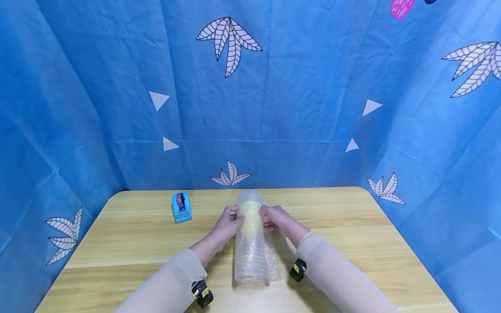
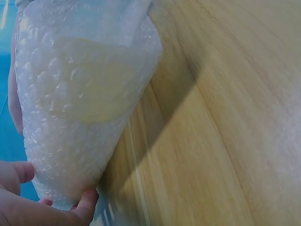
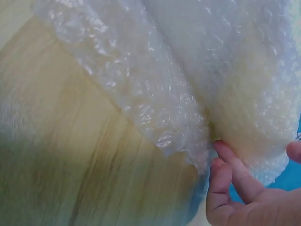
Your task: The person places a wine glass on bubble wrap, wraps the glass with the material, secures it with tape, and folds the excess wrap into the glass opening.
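Observation:
A bundle of clear bubble wrap (image 1: pixel 247 258) lies lengthwise across the wooden table, rolled around a pale yellow object (image 1: pixel 251 215) whose kind the layers blur. From the left, my left hand (image 1: pixel 228 224) grips the bundle near its far end; the left wrist view has the thumb and fingers (image 2: pixel 87 205) on either side of it. Opposite, my right hand (image 1: pixel 275 218) holds the same end, its fingers (image 3: pixel 240 176) curled against the roll in the right wrist view. Along the right side a loose flap of wrap (image 1: pixel 273 261) rests on the table.
A blue tape dispenser (image 1: pixel 182 208) with a roll of tape stands at the table's back left. The wooden tabletop (image 1: pixel 344 243) ends at a blue patterned curtain (image 1: pixel 274 108) that hangs behind it and at both sides.

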`<state>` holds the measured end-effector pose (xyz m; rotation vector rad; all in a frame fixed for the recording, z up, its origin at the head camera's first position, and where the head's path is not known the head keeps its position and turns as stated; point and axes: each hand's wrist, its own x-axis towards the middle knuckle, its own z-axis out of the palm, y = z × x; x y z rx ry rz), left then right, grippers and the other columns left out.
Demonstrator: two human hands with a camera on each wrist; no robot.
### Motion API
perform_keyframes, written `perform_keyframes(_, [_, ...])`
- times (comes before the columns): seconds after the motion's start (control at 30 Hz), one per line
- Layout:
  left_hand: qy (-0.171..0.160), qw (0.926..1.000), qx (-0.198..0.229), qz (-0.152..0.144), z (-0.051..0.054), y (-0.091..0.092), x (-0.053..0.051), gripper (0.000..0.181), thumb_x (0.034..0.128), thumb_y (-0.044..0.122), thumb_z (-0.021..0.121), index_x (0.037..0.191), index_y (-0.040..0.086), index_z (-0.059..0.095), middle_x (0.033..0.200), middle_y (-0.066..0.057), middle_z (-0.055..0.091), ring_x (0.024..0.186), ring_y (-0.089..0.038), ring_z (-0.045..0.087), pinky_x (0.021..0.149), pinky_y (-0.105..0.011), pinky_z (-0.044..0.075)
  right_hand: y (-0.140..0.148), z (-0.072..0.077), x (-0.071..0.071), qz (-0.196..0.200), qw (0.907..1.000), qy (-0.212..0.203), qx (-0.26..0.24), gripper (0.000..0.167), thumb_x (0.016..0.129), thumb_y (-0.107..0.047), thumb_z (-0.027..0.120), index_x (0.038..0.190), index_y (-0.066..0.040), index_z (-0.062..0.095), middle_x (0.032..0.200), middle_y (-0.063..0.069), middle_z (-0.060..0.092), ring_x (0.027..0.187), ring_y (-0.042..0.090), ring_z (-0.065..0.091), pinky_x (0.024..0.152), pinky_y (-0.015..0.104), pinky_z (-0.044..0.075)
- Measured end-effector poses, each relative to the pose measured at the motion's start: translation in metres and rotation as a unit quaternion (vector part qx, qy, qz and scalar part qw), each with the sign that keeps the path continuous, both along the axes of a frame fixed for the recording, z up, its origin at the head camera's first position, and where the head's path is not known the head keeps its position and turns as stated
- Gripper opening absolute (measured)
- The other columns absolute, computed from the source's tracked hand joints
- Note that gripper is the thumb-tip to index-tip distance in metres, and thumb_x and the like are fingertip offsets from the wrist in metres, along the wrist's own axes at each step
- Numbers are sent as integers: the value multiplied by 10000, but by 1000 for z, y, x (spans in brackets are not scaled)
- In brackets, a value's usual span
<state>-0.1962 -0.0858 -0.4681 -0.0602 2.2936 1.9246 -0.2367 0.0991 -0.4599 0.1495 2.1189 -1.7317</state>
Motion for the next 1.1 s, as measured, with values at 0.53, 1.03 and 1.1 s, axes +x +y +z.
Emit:
perform_keyframes(0.53, [45,9999,-86,79,-1,7,0,502,1006,204,604,1434,36,402,1337,-258,505,1206,-388,538,976,-484,515,1,-1,0,255,9991,-234,-229,390,959,-432,593,918,-48,648,740,24,636,668,123,582,665,261,546])
perform_keyframes(1.03, [179,9993,-315,-57,1,9,0,528,999,235,620,1445,62,397,1310,-234,515,1146,-363,568,917,-465,545,4,-5,-1,174,9994,-149,-263,321,921,-383,629,861,-67,629,714,-2,568,653,120,539,660,256,534])
perform_keyframes(1.1, [139,9993,-345,-46,2,9,1,480,1021,228,574,1447,82,409,1320,-224,511,1142,-353,567,925,-462,537,4,-4,0,108,9994,-154,-290,301,916,-364,635,854,-69,626,703,-7,564,645,115,533,675,258,538])
